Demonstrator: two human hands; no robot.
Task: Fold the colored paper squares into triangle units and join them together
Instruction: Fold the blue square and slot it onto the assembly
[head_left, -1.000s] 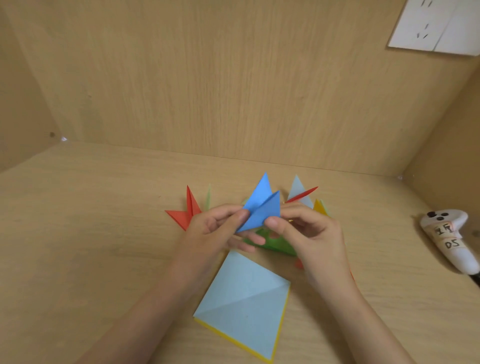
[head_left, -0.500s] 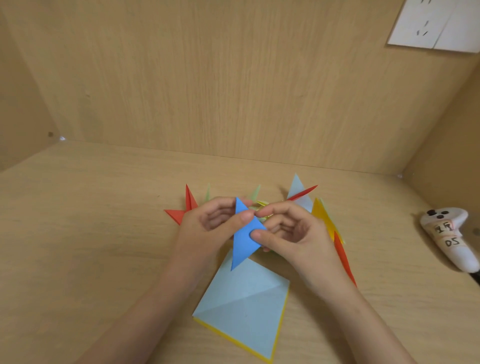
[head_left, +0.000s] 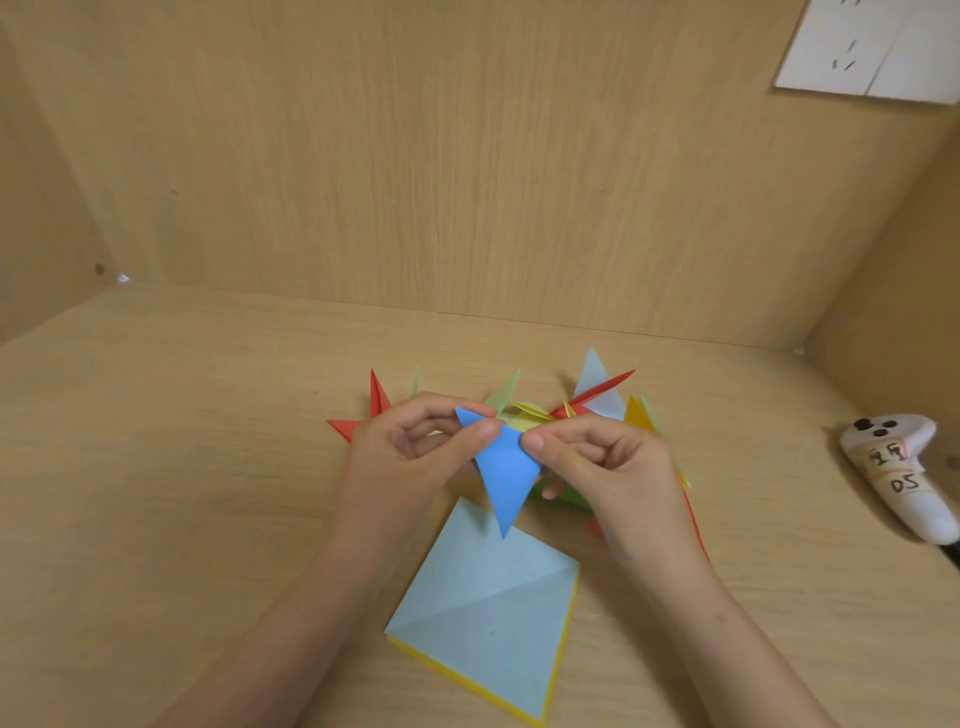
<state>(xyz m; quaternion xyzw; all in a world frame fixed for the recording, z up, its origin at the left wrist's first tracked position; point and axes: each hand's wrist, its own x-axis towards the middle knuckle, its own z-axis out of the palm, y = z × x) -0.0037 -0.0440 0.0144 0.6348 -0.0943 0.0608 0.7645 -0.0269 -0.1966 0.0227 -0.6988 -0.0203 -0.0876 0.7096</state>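
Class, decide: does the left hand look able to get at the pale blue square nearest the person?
Probably yes: the pale blue square lies uncovered close by the left hand, nothing between them. But that hand pinches the blue triangle unit with the right hand, so it must let go first.

A stack of paper squares (head_left: 488, 613) lies on the table (head_left: 182, 467) near its front edge. Behind it sits a cluster of folded units (head_left: 597, 400). The left hand (head_left: 410, 452) and right hand (head_left: 608, 462) hold one triangle unit (head_left: 504, 473) above both. A controller (head_left: 898, 478) lies by the right edge.
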